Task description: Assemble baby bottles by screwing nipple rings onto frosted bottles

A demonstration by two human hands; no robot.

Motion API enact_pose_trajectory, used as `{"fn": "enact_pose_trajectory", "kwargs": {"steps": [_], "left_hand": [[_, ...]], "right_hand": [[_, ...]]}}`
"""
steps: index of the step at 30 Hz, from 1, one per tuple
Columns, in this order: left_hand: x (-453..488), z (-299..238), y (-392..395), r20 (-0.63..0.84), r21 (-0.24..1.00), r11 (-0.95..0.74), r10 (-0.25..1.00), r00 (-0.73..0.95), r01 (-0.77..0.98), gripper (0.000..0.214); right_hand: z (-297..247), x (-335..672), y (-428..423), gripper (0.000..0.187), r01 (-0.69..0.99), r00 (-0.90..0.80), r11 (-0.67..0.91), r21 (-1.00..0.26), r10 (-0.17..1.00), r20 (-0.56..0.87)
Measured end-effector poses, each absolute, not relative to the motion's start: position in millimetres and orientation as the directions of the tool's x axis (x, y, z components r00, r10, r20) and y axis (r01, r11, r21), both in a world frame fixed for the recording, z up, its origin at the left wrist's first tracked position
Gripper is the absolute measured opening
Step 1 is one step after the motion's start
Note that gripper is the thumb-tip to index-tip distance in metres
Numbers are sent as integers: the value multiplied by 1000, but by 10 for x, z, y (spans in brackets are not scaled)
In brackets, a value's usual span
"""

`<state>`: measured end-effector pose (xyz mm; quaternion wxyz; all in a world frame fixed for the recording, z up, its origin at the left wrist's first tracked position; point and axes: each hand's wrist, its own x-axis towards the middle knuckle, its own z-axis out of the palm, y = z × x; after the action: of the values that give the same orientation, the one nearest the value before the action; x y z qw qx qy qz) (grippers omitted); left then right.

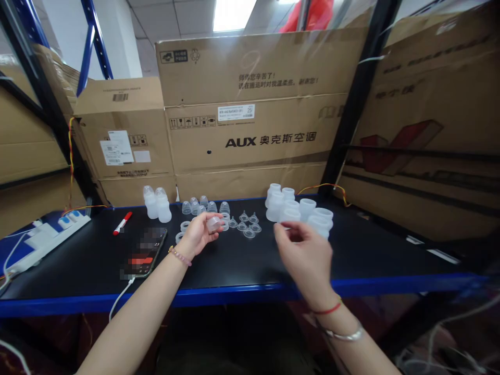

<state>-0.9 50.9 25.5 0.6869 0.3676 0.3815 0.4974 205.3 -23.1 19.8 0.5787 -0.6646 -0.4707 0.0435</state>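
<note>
My left hand (197, 235) is closed around a translucent screw ring (213, 224), gripped between thumb and fingers. Below and beside it lie more screw rings (185, 226) of the same kind. Clear dome caps (195, 206) stand just behind this hand. Several silicone nipples (249, 232) rest on the table between my hands. My right hand (307, 255) hovers in front of the frosted baby bottles (275, 207), its fingers curled and the thumb meeting the forefinger; whatever they may pinch is hidden. Two capped baby bottles (162, 206) stand to the left.
On the black table (234, 268) lie a phone (146, 255) with a white cable and a red marker (122, 223). A power strip (50, 242) runs along the left edge. Large cardboard boxes (250, 172) wall the back and sides, between dark shelf posts.
</note>
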Motion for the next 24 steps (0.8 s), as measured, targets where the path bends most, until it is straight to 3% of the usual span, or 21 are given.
{"fn": "enact_pose_trajectory", "kwargs": {"steps": [2, 4, 7, 11, 16, 21, 24], "left_hand": [[-3, 261, 500, -158, 891, 229, 966, 205, -392, 22], [5, 261, 495, -154, 895, 222, 968, 199, -388, 22], [12, 252, 496, -154, 897, 224, 967, 204, -382, 21], [10, 249, 500, -161, 897, 229, 966, 203, -378, 22], [4, 259, 501, -159, 895, 230, 965, 208, -381, 22], [1, 251, 513, -154, 891, 227, 966, 210, -393, 21], [0, 246, 518, -158, 891, 229, 966, 205, -393, 22]], "right_hand": [[279, 2259, -351, 43, 625, 634, 100, -774, 514, 578], [324, 2442, -417, 58, 702, 656, -27, -712, 415, 631], [333, 2621, -419, 71, 658, 715, -224, -719, 484, 504], [300, 2699, -312, 88, 611, 759, -323, -723, 498, 419], [265, 2756, -155, 73, 589, 754, -414, -694, 590, 288], [213, 2796, -39, 76, 599, 721, -436, -671, 659, 215], [176, 2809, 8, 72, 638, 703, -407, -654, 654, 278]]}}
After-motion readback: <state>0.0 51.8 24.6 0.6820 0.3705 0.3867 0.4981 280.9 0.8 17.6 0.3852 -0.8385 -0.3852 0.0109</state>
